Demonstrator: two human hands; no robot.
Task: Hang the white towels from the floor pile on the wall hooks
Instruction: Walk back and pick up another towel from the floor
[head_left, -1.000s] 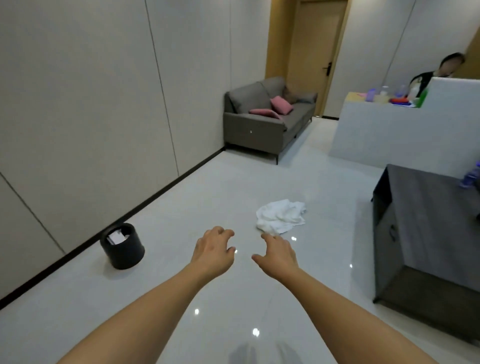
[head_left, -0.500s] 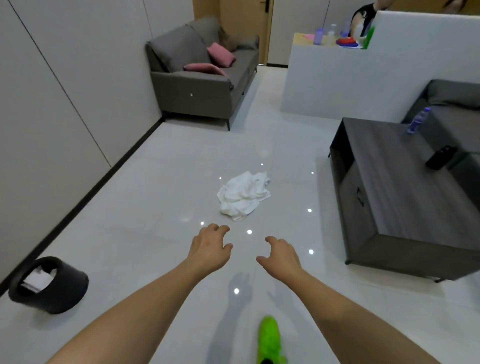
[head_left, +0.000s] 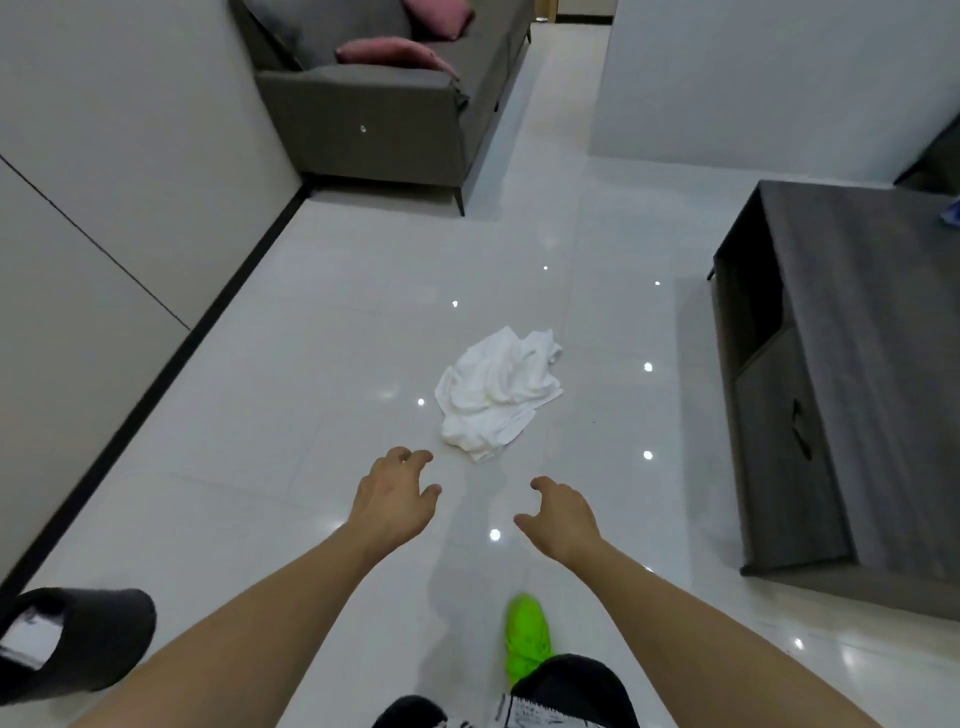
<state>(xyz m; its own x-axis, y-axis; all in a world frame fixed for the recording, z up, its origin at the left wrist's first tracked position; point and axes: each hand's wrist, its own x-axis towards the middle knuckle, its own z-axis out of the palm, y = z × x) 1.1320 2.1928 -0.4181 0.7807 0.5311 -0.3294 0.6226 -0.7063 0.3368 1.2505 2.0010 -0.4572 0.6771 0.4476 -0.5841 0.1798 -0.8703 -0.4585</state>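
1. Both hands out front, left hand (head_left: 396, 493) and right hand (head_left: 558, 517), fingers loosely curled, holding nothing.
2. One crumpled pile of white towels (head_left: 496, 392) on the floor (head_left: 322, 364) just beyond them; can't count towels in it.
3. Looks like the approach step: next up, crouch and grab one. No hooks in view.
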